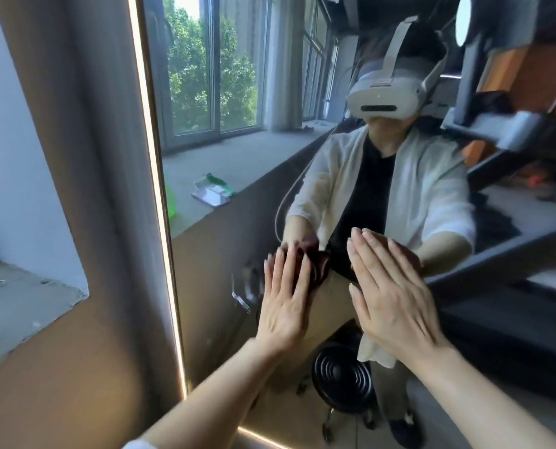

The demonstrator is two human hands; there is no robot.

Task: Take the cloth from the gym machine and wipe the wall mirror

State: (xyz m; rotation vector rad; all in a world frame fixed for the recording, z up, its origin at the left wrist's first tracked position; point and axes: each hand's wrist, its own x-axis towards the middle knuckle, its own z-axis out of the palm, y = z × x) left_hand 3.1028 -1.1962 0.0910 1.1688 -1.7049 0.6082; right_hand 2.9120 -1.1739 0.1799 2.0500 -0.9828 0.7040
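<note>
While pressed under left hand [284,299], dark cloth [315,265] on mirror [237,157].

- No text, label, brand, number or sign can be read anywhere in this view.
- The headset [382,98] reflected in the wall mirror [237,222] shows a plain pale front with a dark slot and no legible marking.
- The small flat items on the window ledge [205,163] seen in the reflection are too blurred to show any lettering.
- The gym machine [510,124] parts reflected at the right carry no readable print.
</note>
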